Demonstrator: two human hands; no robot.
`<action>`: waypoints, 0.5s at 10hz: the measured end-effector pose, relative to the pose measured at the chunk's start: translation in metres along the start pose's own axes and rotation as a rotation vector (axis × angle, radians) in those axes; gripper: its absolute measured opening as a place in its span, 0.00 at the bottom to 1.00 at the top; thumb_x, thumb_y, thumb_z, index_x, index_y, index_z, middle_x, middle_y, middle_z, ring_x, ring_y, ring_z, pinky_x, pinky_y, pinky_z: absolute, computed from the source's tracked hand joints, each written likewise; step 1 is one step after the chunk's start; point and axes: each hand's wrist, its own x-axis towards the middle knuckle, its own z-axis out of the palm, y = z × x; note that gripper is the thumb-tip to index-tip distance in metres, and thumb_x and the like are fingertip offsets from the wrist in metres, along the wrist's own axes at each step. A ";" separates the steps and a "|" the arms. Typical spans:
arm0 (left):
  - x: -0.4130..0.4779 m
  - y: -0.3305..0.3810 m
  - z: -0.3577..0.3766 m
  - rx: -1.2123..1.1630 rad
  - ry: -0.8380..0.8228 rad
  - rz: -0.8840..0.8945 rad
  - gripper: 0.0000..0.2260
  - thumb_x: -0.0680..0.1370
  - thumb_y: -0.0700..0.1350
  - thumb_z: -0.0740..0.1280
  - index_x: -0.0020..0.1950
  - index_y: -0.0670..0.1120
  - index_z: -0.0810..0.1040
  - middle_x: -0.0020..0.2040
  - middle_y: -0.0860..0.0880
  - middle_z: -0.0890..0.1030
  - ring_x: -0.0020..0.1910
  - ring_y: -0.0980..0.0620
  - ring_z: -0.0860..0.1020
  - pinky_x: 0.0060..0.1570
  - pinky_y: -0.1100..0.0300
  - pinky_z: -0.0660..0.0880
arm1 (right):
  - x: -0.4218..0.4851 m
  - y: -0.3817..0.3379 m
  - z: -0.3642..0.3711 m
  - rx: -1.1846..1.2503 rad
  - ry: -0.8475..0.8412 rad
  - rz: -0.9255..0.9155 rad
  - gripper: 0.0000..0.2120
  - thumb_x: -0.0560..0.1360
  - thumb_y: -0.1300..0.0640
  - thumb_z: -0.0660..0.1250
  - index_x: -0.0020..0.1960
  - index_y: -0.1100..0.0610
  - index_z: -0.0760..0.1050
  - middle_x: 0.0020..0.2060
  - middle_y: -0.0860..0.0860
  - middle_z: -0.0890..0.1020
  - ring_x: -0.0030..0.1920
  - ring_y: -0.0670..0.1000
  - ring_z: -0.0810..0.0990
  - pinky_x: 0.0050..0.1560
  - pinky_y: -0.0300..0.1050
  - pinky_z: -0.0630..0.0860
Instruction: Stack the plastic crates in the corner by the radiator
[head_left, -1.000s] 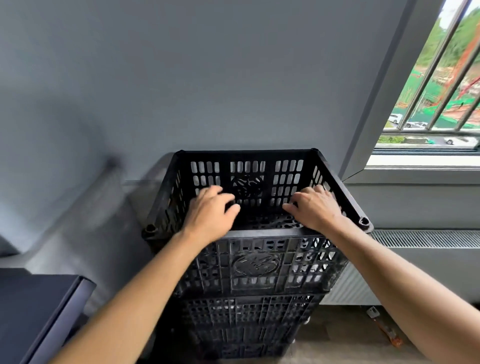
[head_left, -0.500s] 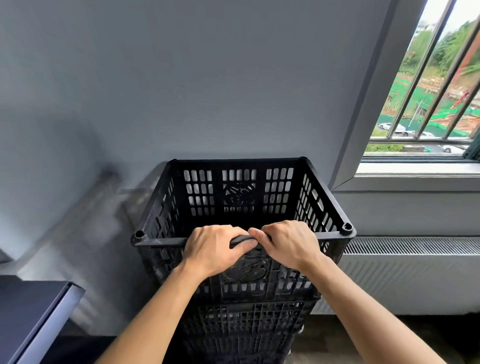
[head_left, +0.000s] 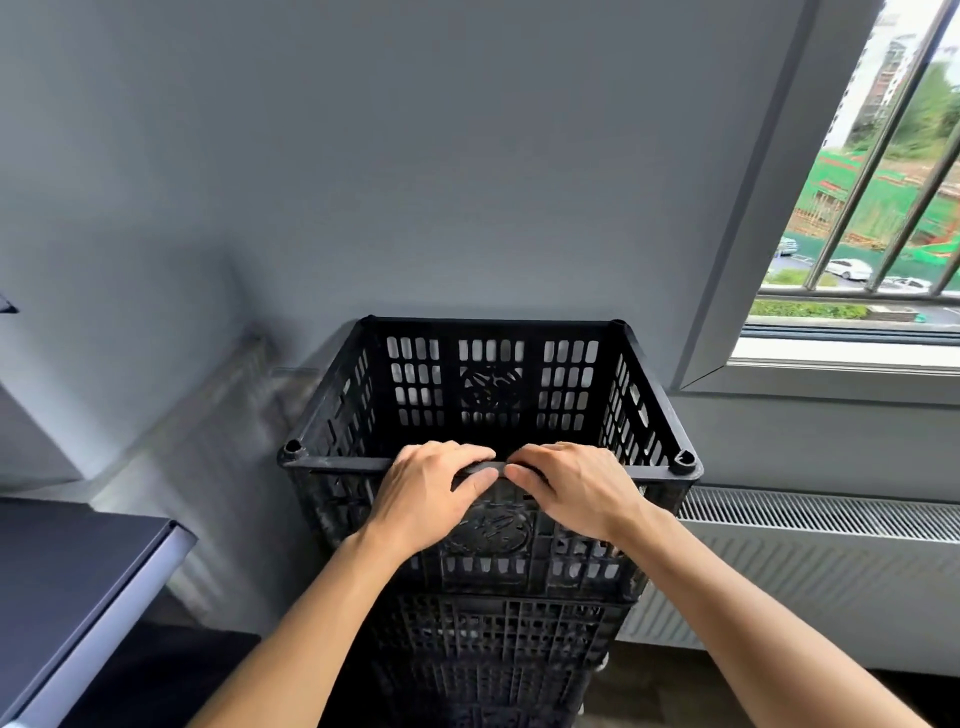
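A black slotted plastic crate (head_left: 491, 387) sits on top of a stack of similar black crates (head_left: 488, 649) in the corner against the grey wall, left of the white radiator (head_left: 810, 566). The top crate is empty inside. My left hand (head_left: 423, 491) and my right hand (head_left: 574, 491) grip the middle of its near rim side by side, fingers curled over the bar, thumbs almost touching. The bottom of the stack is cut off by the frame.
A dark blue-grey tabletop (head_left: 78, 587) juts in at the lower left. A window (head_left: 872, 208) with metal bars and its sill stand above the radiator on the right. Dark floor shows beside the stack.
My hands moved from inside the crate back onto its near rim and closed around it. Over the last half second the view barely shifted and the crate stayed put.
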 end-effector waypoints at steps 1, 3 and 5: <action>-0.007 0.011 -0.008 -0.081 -0.008 -0.016 0.19 0.80 0.63 0.57 0.66 0.57 0.76 0.63 0.60 0.78 0.63 0.60 0.73 0.65 0.57 0.65 | -0.009 0.003 -0.009 0.021 -0.040 0.028 0.20 0.80 0.39 0.54 0.67 0.45 0.71 0.57 0.44 0.82 0.55 0.48 0.80 0.47 0.51 0.80; -0.021 0.036 -0.028 -0.178 -0.014 -0.067 0.16 0.80 0.59 0.60 0.68 0.59 0.74 0.65 0.62 0.75 0.65 0.61 0.71 0.66 0.52 0.69 | -0.029 0.014 -0.031 0.034 -0.084 0.069 0.22 0.79 0.42 0.61 0.72 0.44 0.67 0.62 0.44 0.78 0.62 0.48 0.72 0.55 0.48 0.77; -0.057 0.060 -0.040 -0.380 0.074 -0.112 0.17 0.79 0.59 0.62 0.68 0.65 0.71 0.61 0.70 0.74 0.63 0.72 0.69 0.66 0.61 0.69 | -0.051 0.020 -0.058 0.109 -0.037 0.112 0.21 0.79 0.43 0.61 0.71 0.42 0.67 0.65 0.41 0.75 0.65 0.45 0.70 0.62 0.44 0.71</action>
